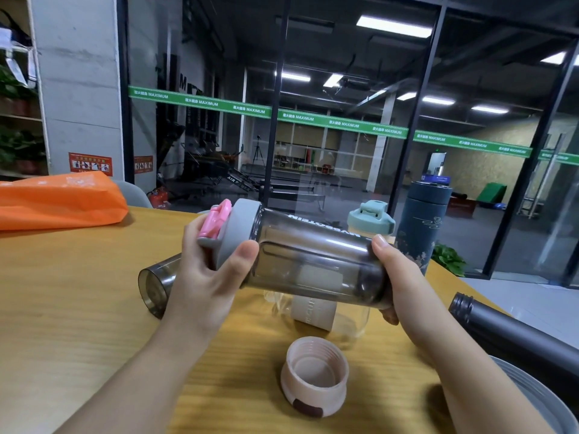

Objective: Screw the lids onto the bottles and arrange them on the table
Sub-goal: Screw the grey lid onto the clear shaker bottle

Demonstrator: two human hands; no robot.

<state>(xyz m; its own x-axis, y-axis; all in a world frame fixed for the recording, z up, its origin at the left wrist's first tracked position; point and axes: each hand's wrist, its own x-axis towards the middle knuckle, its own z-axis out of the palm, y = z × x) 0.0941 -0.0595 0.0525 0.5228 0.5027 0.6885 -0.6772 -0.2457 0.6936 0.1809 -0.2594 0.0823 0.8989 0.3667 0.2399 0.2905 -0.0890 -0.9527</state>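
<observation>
1. Second smoky bottle (156, 285) lying on the table (78, 308), upper half hidden behind the left hand (200, 277)
2. Clear bottle (316, 311) mostly covered by the held smoky bottle (313, 261)
3. Black flask (513, 336) cut off by the right edge
4. Grey rim (539, 399) cropped at the corner, unidentifiable

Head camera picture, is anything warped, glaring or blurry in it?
Head view: wide-angle bending curves the window frames and green strip; ceiling lights blow out white and reflect in the glass; the smoky bottle and both hands, left and right, look sharp; the pink lid is slightly soft; the table shows soft, faint shadows.
</observation>
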